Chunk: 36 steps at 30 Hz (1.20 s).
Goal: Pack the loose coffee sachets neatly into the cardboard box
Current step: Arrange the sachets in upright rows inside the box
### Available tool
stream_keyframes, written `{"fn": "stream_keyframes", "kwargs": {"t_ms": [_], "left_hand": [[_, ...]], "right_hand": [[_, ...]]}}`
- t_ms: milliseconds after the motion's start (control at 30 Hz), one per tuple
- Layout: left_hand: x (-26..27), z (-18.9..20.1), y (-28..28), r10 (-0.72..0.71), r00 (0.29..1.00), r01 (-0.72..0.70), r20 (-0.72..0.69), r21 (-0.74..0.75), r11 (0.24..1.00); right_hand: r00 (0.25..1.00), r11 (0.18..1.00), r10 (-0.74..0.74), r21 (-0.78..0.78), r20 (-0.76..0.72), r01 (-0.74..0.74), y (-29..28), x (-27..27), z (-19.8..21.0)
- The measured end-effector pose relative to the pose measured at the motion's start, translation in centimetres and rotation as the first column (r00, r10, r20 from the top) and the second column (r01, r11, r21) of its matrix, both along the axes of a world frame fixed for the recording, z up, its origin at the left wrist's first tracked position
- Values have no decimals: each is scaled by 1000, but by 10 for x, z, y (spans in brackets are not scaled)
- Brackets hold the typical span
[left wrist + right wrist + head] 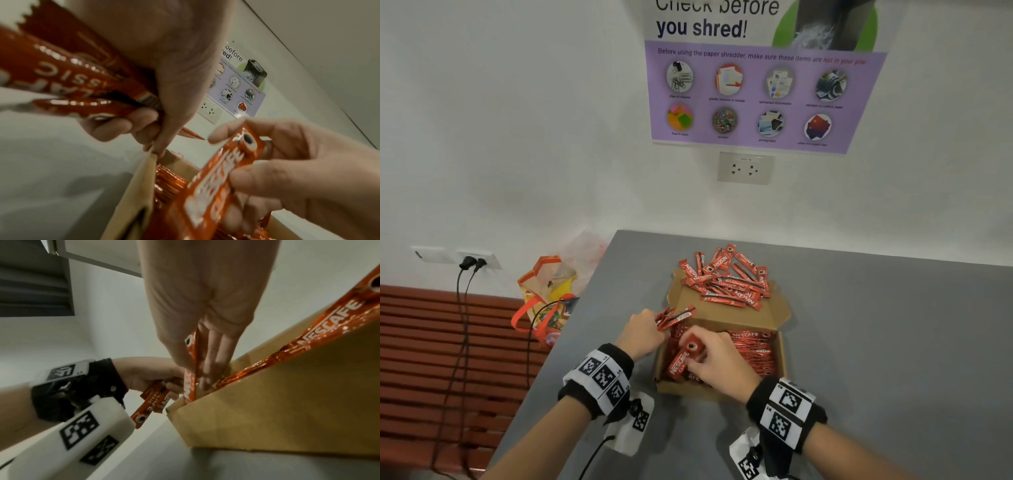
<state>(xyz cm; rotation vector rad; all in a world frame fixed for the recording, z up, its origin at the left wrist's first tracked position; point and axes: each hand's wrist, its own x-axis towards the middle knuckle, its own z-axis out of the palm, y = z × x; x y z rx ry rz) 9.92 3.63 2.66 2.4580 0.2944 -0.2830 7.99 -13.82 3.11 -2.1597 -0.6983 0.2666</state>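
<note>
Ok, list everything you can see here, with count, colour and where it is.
Cardboard box: one, brown, open on the table.
Packed sachets: many, red, lying in rows inside the box.
Loose sachets: a pile, red, on the box's open lid.
Table: one, grey.
Poster: one, purple and white, on the wall.
Bag: one, orange and yellow, left of the table.
Left hand: holds several sachets.
Right hand: holds sachets over the box.

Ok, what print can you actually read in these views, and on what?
"NESCAFE": sachet held by the right hand, over the cardboard box.
"NESCAFE": loose sachets on the lid.
"CLASSIC": sachets gripped by the left hand.
"you shred!": poster.
"Before using the paper shredder, make sure these items are not in your pile": poster.
Icon captions and socket label: too small.
</note>
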Motion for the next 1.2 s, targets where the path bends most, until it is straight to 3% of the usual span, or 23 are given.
{"fn": "stream_keyframes", "kwargs": {"t_ms": [233, 533, 867, 1200], "left_hand": [[-1, 3, -2, 14, 1000, -14, -10, -3, 1000], [2, 4, -4, 47, 997, -46, -53, 13, 999], [1, 6, -7, 74, 997, -74, -39, -2, 997], [-1, 9, -9, 71, 997, -70, -21, 5, 998]], "right_hand": [[999, 985, 19, -169, 30, -14, -7, -5, -3], [983, 878, 94, -479, 156, -8, -5, -1, 5], [966, 806, 238, -576, 103, -137, 10, 5, 13], [926, 720, 342, -678, 161, -148, 20, 9, 12]]}}
